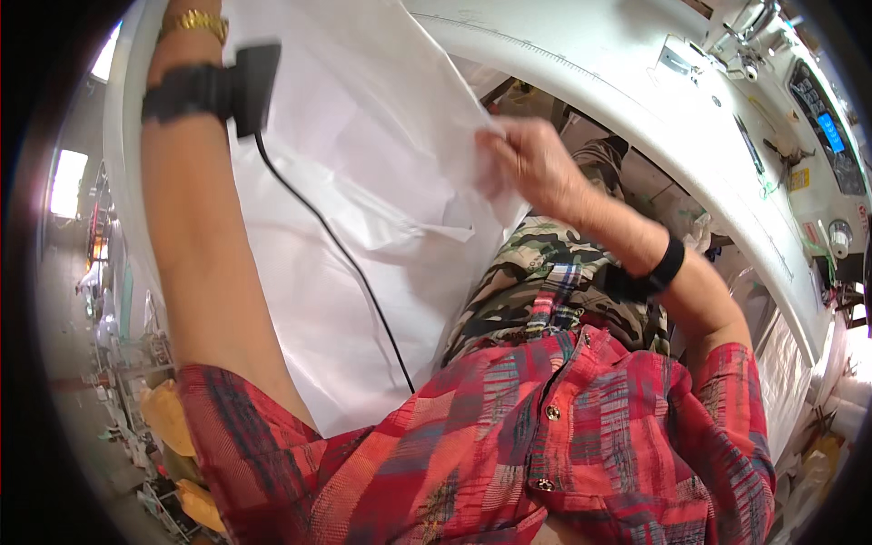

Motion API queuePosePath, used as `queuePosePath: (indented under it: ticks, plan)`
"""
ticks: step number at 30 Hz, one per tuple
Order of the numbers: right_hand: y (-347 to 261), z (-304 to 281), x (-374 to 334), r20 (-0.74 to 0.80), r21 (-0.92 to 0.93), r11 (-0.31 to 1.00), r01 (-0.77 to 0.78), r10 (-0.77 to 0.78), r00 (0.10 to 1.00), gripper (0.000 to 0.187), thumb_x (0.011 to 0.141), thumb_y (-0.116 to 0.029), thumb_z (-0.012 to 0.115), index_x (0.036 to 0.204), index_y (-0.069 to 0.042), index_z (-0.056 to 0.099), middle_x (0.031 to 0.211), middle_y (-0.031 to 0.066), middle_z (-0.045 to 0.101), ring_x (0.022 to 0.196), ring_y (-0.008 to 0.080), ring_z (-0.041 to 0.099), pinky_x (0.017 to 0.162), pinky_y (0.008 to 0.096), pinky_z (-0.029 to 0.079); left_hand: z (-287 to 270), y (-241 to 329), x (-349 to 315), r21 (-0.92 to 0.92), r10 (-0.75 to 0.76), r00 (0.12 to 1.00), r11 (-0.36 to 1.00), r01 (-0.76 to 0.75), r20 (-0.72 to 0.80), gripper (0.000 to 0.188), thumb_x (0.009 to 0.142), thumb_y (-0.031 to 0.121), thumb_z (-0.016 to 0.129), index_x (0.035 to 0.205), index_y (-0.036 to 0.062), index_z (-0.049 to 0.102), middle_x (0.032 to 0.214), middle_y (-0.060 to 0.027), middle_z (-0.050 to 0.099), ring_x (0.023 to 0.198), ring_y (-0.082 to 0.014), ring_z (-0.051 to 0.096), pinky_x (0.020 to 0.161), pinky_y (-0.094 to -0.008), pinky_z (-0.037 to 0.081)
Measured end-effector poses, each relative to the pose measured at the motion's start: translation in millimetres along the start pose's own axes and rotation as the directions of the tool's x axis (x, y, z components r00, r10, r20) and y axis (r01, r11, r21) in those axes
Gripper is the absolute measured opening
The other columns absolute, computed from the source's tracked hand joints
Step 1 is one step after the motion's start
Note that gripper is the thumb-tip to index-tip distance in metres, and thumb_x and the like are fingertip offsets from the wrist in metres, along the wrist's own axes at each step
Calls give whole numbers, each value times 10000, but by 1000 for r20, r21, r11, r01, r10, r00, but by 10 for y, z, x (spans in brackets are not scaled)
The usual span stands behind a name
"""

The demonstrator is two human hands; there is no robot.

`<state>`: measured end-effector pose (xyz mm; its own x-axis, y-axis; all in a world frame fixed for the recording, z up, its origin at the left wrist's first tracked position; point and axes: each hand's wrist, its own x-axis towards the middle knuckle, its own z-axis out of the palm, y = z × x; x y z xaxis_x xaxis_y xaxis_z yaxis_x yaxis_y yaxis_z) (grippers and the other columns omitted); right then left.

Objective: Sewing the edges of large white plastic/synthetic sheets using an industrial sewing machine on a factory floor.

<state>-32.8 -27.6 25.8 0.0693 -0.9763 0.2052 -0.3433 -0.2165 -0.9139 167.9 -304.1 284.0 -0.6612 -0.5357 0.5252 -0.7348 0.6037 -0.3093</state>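
Note:
A large sheet of white fabric (363, 118) spreads over the table on the left and hangs down toward my lap. Its right edge is pinched in my right hand (536, 163), with the fingers closed and slightly blurred by motion. My left arm (195, 245) reaches far up along the left side of the fabric, wearing a gold bracelet (195, 24) and a black strap with a dark device (257, 86). The left hand itself lies beyond the top edge of the picture. From the device a black cable (336, 241) runs down across the fabric.
A white sewing machine (772, 100) with a control panel (827, 127) stands at the right on a white table (581, 73) with a ruler scale along its edge. Dark tweezers (750, 143) lie by the machine. Orange-yellow pieces (168, 413) and blurred clutter are at the lower left.

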Motion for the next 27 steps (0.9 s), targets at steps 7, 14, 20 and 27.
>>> queuePosePath:
  ticks: [7,14,20,27]
  plan:
    - [-764,-875,919,-117,-420,886,196,-267,956,332,973,-256,550,819,8,680,645,75,630,587,139,544,548,371,457,89,1859,-901,-378,185,799,805,-457,-572,257,890,238,730,977,-4,726,832,-29,692,757,-99,587,675,-271,482]
    - [-766,-902,872,-229,-133,990,57,-86,970,389,955,-357,601,959,16,708,725,8,623,658,101,542,553,310,429,-135,1289,-516,-716,132,991,692,-88,6,266,888,174,709,763,-53,649,643,49,566,605,-51,476,547,-268,409]
    - [-282,-997,212,-9,-82,996,-38,38,999,470,937,-417,623,1156,-2,628,946,22,660,876,58,592,772,232,488,-63,860,-481,-586,64,993,803,-108,-95,228,884,153,685,820,-65,671,657,11,604,635,-71,506,603,-291,440]
    - [193,-953,-423,91,283,947,-155,135,987,419,902,-232,700,1232,7,600,1020,40,687,955,92,615,907,274,492,315,5,-20,-771,70,989,620,-147,-132,266,866,215,709,930,-43,711,705,-83,677,674,-118,561,679,-305,470]
